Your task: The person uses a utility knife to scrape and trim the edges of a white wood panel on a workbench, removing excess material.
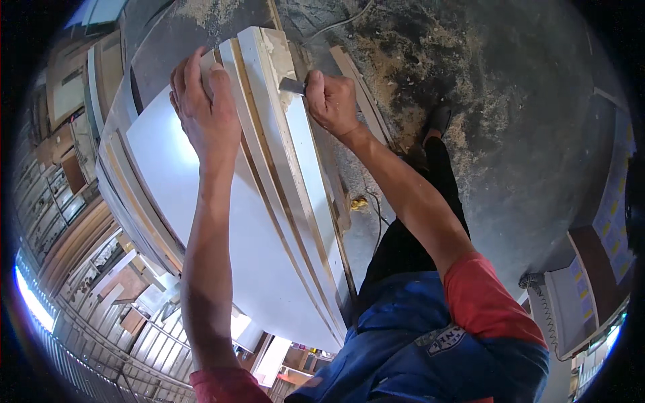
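Note:
My right hand (331, 101) is closed round a scraper with a flat grey metal blade (291, 86); the fist hides its handle. The blade's tip touches the narrow edge of a white panel stack, at a rough, beige, chipped patch (277, 59). Below that patch the white edge strip (302, 138) looks smooth. My left hand (207, 111) rests on the far end of the broad white panel (248, 269), thumb spread away from the fingers. Beside it run several long layered strips (269, 144) with brown seams.
A loose wooden strip (363, 94) lies on the dusty concrete floor (517, 168), right of the stack. Sawdust and a thin cable (342, 23) are there too. More boards (74, 228) lean at the left. My foot (440, 121) stands at the right.

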A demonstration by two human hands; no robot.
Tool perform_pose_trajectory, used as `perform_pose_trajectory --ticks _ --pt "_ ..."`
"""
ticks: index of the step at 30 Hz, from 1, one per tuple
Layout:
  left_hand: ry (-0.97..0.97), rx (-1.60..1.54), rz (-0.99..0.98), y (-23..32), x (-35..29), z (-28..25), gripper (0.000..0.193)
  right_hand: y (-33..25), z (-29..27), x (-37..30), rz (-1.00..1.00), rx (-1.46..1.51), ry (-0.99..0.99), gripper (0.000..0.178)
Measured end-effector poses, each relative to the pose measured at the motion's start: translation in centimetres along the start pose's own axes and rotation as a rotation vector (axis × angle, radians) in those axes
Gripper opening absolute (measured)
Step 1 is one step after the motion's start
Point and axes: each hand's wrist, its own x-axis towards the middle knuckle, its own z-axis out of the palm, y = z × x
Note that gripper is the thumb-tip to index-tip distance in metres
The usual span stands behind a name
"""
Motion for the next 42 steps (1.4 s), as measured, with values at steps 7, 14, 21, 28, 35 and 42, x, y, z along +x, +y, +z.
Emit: perform_pose_trajectory --ticks 7,14,21,28,35,42 --pt "0.001 0.031 0.030 0.1 0.1 0.0 0.046 0.6 -0.4 -0.2 -0.030 -0.061 -0.001 0.039" --pt "0.003 0.037 -0.010 -0.1 0.0 0.1 0.045 3.1 -5.3 -8.7 -0.054 -0.093 -0.310 0.040" --pt "-0.012 0.013 0.005 0.2 0.2 0.0 0.045 -0.4 -4.5 -5.2 0.369 -0.028 0.023 0.055" --pt "-0.002 0.020 0.000 0.2 0.2 -0.1 0.046 -3.6 -3.1 -2.6 0.398 0.046 -0.105 0.048" --pt "0.016 0.043 0.009 -0.2 0.1 0.1 0.046 -7.0 -6.5 -4.6 0.440 -0.049 -0.182 0.032" --pt "0.064 0.038 -0.009 -0.1 0.0 0.3 0.046 -14.8 -8.6 -7.6 0.371 -0.309 -0.311 0.027"
